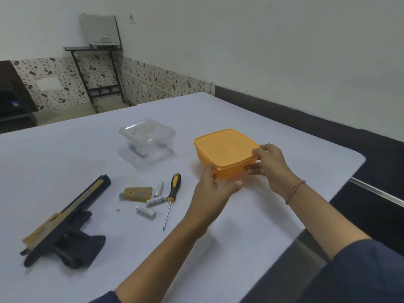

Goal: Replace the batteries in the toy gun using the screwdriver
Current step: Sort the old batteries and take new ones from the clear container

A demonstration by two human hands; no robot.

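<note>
Orange plastic makes up the lidded box (225,150) that both hands hold toward the far right of the white counter (240,226). The left hand (213,189) cups the box's near-left corner, its grip closed against the wall with the thumb stretched along the near side. The right hand (270,166) takes the right corner, its grip pinching there with the thumb on the lid's rim and the fingers curled against the wall below; a red thread (295,191) circles that wrist. The lid sits closed on the box. The toy gun (65,224), black with tan strips, lies on its side well to the left, barrel pointing away, touched by neither hand. Between gun and box lie the loose parts: a tan cover (136,193), three batteries (156,201) near it, and a tiny dark screw (118,209) just beside them. The screwdriver (171,197), with a black and yellow handle, rests just right of the batteries, tip pointing toward the person. Farther back stands a clear box (147,141) with its lid on and small items inside, too blurred to name.
</note>
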